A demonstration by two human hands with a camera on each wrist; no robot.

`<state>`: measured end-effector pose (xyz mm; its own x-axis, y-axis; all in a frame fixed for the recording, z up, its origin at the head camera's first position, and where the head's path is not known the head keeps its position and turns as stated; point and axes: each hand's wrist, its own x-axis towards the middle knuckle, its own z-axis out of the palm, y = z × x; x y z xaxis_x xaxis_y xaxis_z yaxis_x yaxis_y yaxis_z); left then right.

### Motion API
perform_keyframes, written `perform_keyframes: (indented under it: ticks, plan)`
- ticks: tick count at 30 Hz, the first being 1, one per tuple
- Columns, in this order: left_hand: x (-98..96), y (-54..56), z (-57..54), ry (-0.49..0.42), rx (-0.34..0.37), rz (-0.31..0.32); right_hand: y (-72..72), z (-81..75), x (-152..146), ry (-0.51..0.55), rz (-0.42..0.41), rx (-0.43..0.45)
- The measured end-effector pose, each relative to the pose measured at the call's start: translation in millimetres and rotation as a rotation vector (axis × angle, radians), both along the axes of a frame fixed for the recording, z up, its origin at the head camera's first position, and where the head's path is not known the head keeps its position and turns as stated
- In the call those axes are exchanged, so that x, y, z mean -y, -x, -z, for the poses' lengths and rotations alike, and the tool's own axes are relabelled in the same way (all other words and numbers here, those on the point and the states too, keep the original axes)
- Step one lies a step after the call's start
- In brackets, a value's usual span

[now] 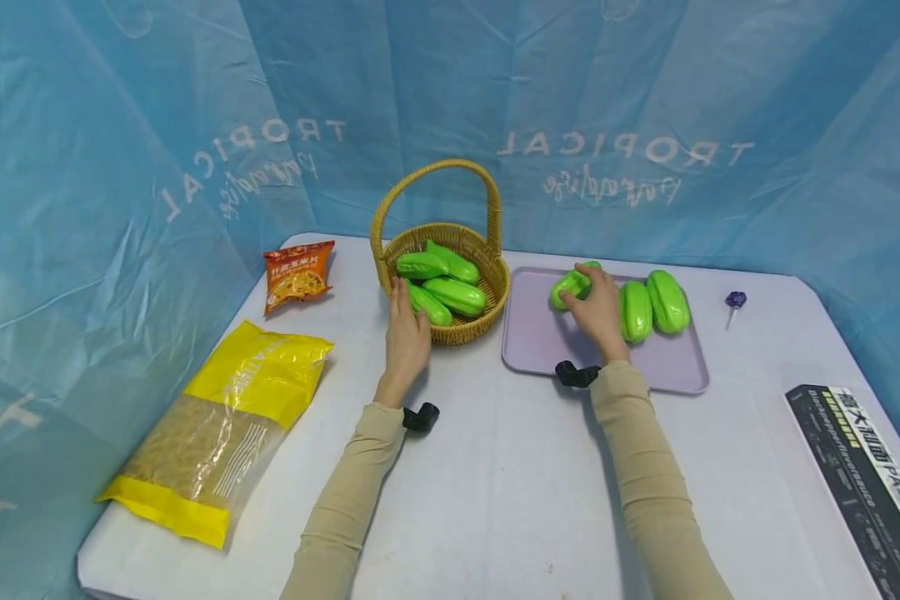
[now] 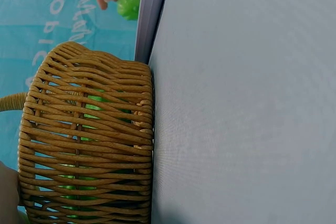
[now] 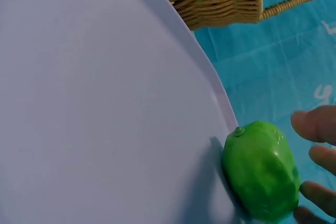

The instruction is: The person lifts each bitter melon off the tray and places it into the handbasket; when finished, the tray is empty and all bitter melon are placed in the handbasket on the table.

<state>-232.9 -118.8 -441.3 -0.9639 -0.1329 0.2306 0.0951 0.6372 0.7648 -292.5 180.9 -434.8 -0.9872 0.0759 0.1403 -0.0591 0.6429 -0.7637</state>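
1. The green vegetable [image 3: 260, 174] is on the lilac tray [image 1: 528, 333], right under the fingers of the right hand [image 1: 598, 312].
2. That hand is spread around it; the right wrist view shows a gap at the uppermost finger, and whether the lower fingertips press it I cannot tell.
3. Its gloss suggests moulded plastic: probably light, stiff and hard to bruise, but a little slippery.
4. The best hold is likely across its waist, thumb on one flank and fingers on the other, away from the small knob at its end.
5. To the right of the right hand, the tray also carries two more green vegetables [image 1: 651, 303], side by side.
6. The left hand [image 1: 407, 342], fingers extended and close together, is at the rim of the wicker basket [image 1: 457, 335]; firm contact is unclear.
7. Ahead and to the right of that hand, the basket contains four similar green pieces [image 1: 456, 296], its tall handle arching above them.
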Motion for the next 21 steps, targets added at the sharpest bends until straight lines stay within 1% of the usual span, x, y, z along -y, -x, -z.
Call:
perform_keyframes:
  ticks: [6, 12, 17, 21]
  plan:
    - [-0.3, 0.9, -0.4, -0.008, -0.01, 0.0, 7.1, 1.2, 8.2, -0.016, -0.039, 0.029]
    - [-2.0, 0.7, 1.6, 0.003, -0.016, -0.012, 7.0, -0.3, 18.3, 0.008, -0.141, 0.05]
    - [-2.0, 0.3, 0.5, 0.006, -0.015, -0.009, 8.7, 1.1, 20.2, 0.012, -0.185, 0.112]
    - [-1.2, -0.5, -0.1, 0.006, -0.004, -0.008, 8.6, 2.5, 20.4, 0.026, -0.196, 0.172]
